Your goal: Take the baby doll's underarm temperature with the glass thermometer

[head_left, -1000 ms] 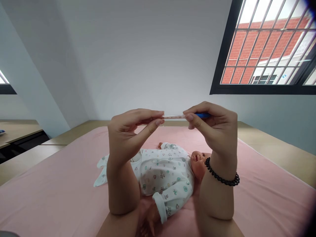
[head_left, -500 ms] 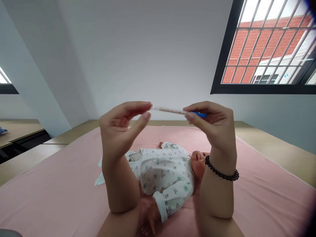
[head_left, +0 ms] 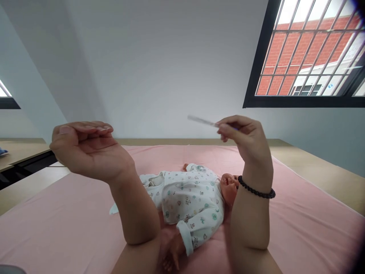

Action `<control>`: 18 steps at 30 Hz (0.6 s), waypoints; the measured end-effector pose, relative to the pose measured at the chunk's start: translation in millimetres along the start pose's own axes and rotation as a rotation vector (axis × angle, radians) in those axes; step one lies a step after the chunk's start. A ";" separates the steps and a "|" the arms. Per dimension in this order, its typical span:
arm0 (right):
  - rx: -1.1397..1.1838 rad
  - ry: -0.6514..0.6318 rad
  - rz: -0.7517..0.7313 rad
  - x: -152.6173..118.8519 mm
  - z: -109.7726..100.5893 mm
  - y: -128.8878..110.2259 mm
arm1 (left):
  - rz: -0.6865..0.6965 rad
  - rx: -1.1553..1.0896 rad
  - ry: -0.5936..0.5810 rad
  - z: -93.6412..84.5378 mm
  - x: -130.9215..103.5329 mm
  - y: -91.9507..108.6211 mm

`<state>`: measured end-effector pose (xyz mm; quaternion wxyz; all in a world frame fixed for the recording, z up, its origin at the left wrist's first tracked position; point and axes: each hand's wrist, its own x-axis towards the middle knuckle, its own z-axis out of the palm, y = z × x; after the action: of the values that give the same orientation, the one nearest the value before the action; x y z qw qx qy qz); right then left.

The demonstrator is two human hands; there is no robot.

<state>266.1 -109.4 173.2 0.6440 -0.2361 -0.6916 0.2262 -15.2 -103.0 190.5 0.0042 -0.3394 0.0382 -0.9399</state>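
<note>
My right hand (head_left: 245, 139) is raised and pinches one end of a thin glass thermometer (head_left: 201, 121), whose free end points left and is blurred. A black bead bracelet (head_left: 256, 190) circles that wrist. My left hand (head_left: 85, 150) is held up at the left, palm up, fingers loosely curled and holding nothing, well apart from the thermometer. Below both arms a baby doll (head_left: 194, 198) in a white printed suit lies on its back on a pink sheet (head_left: 57, 224), its head (head_left: 229, 186) toward the right.
The pink sheet covers a wide wooden platform (head_left: 319, 171) against a white wall. A barred window (head_left: 310, 53) with a black frame is at the upper right. Another wooden surface (head_left: 17, 150) and a dark gap lie at the left.
My left hand has let go of the thermometer's left end and swung far to the left. My right hand still holds the thermometer, which has tilted slightly upward at its free end.
</note>
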 end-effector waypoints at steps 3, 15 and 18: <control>0.472 -0.010 -0.117 1.6 -1.5 4.4 | 0.005 0.013 -0.026 -1.3 -2.0 -1.5; 0.550 -0.090 -0.228 4.9 2.8 14.1 | 0.002 0.034 -0.120 -0.1 -10.6 -3.8; 0.163 -0.251 -0.075 3.8 7.6 12.3 | -0.012 0.028 -0.135 0.1 -11.1 -3.8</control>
<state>258.8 -97.5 168.1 0.5777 -0.1270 -0.7542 0.2850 -6.5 -98.9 183.8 0.0059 -0.4021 0.0224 -0.9153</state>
